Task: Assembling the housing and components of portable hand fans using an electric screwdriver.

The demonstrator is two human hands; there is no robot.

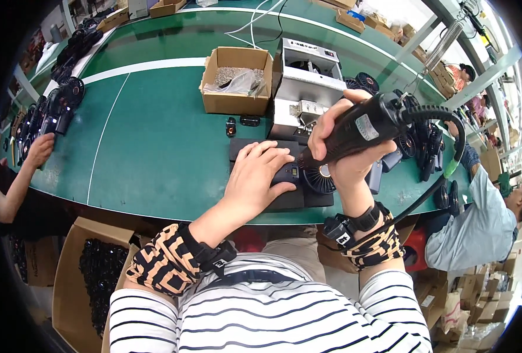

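Note:
My right hand (350,167) is wrapped round a thick black electric screwdriver (355,132), tilted with its lower end toward the bench. A black cable runs from its top, and a coiled spring hangs above. Beneath it, a small black handheld fan (320,179) lies on a dark fixture block (284,202). The screwdriver's tip is hidden. My left hand (250,182) lies across the fan's handle side, fingers stretched out and thumb apart, pressing from above. A small display shows beside those fingers.
A cardboard box (211,103) of small metal pieces and a grey metal machine (308,85) stand behind the fixture. Black fans (428,150) crowd the right; more fans (61,106) lie left, by a co-worker's hand (39,150). Another person (472,217) sits right. A carton (73,265) of black parts stands lower left.

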